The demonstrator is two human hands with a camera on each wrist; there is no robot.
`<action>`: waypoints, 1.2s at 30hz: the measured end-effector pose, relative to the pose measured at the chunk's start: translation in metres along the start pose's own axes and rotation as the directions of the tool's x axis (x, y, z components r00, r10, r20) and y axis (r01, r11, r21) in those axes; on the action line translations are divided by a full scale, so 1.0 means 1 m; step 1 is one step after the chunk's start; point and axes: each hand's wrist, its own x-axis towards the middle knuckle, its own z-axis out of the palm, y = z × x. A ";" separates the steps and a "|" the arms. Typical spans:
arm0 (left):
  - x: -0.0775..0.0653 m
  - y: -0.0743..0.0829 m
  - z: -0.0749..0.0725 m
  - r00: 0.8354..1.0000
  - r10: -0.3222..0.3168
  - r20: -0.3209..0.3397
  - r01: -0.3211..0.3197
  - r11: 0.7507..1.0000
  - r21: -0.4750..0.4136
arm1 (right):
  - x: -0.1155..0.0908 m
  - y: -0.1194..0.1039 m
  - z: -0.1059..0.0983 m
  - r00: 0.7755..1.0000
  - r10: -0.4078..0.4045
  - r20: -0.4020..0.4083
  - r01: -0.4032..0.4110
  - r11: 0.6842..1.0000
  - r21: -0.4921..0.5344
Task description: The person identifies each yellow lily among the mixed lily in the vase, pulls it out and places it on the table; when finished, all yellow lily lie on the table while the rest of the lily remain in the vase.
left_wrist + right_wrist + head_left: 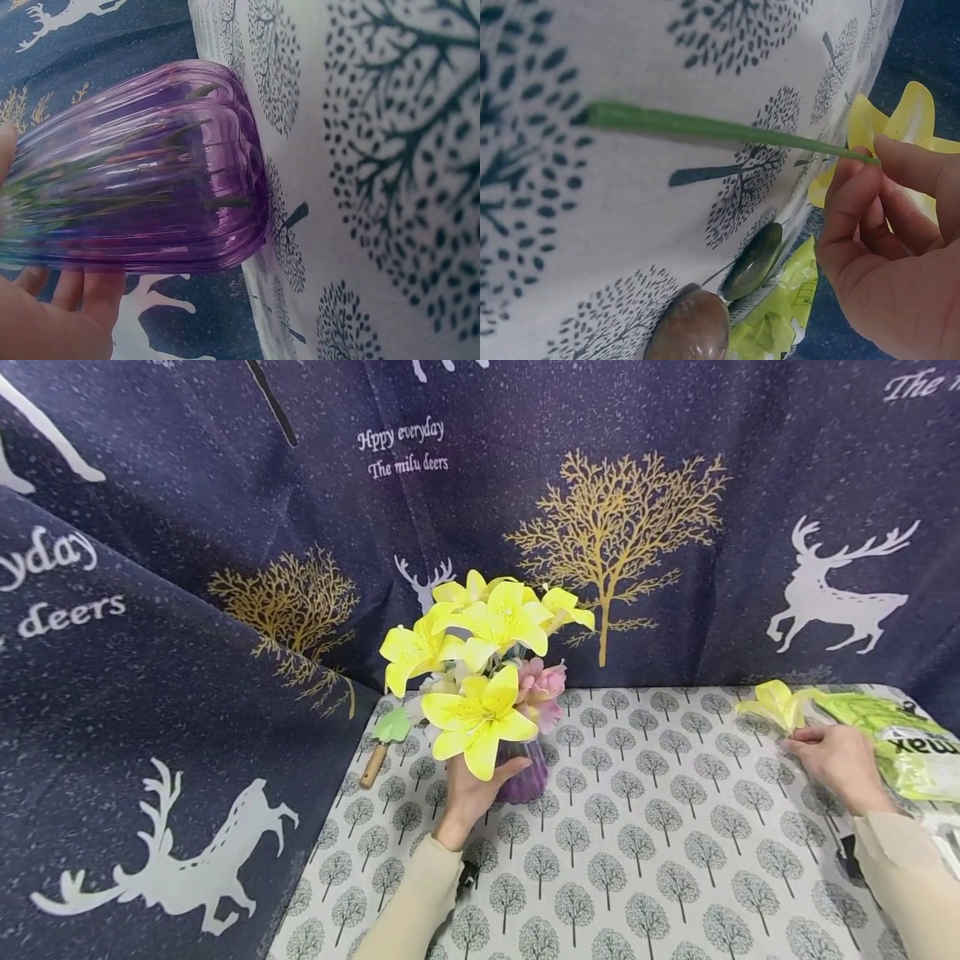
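A purple, see-through ribbed vase (165,180) stands on the table, with several green stems inside. My left hand (476,793) grips it, fingers on one side and thumb on the other. Large yellow lilies (480,718) fill the top of the vase, with pink flowers (542,685) and pale ones among them; they hide part of the hand and the vase's neck. At the right, my right hand (836,760) pinches the green stem (705,126) of a single yellow lily (776,703) between thumb and fingers. Its bloom points to the back, away from me.
A small trowel (382,743) with a green blade and wooden handle lies left of the vase. A green-and-white bag (911,752) lies beyond my right hand. Two dark, shiny rounded things (690,326) lie near that bag. Dark printed cloth (480,510) hangs behind the table.
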 end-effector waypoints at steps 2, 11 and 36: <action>0.000 -0.004 0.001 1.000 0.000 -0.003 0.000 1.000 -0.004 | 0.000 0.000 -0.001 1.000 0.001 0.006 -0.001 1.000 0.002; 0.002 -0.034 0.003 1.000 0.014 -0.005 -0.014 0.998 0.053 | -0.006 0.000 -0.002 0.998 -0.035 -0.049 0.035 0.999 -0.018; 0.000 -0.034 0.001 1.000 -0.008 0.007 0.008 1.000 0.005 | -0.056 -0.160 -0.021 0.925 -0.212 -0.317 0.298 0.920 0.256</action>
